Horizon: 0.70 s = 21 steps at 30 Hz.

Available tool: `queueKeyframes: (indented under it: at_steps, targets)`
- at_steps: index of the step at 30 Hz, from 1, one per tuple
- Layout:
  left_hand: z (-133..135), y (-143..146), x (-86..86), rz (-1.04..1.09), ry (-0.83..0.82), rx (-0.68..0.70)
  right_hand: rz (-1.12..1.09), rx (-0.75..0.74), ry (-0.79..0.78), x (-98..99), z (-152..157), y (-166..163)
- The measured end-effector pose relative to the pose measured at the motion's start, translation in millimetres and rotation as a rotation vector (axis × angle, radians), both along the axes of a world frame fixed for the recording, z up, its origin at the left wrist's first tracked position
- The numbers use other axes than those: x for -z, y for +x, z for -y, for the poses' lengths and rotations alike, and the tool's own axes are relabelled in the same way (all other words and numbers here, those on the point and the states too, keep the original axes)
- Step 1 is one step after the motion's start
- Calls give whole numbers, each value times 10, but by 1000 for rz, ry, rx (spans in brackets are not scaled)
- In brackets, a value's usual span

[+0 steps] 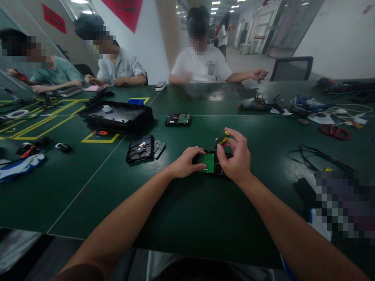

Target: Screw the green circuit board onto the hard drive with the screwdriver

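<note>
A black hard drive [211, 163] with a green circuit board facing up lies on the dark green table [187, 203] in front of me. My left hand [186, 162] rests on its left end, fingers curled and pressing it down. My right hand [236, 156] is closed round a small yellow and black screwdriver [223, 139], held upright over the drive's right side.
Another hard drive [140, 148] with a loose board [159, 148] lies to the left, a third drive [177, 119] further back, beside a stack of black trays [117, 115]. Red scissors [334, 131] and cables [319, 158] sit at right. Three people sit across the table.
</note>
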<state>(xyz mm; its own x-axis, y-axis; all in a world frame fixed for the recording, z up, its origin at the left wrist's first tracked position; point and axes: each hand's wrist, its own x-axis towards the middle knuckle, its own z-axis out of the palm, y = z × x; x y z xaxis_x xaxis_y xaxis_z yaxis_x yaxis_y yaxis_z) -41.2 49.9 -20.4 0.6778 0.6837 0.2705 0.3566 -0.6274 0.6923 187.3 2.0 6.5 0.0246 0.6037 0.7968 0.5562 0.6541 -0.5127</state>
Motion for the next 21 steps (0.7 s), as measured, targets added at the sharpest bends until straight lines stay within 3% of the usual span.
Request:
queueKeyframes:
  at_steps: [15,21]
  targets:
    - [8,4,-24,-12,8,4,55,38,12,-4,2,3]
    - [5,-1,-26,-28,7,0,41,-21,-39,-4,9,-3]
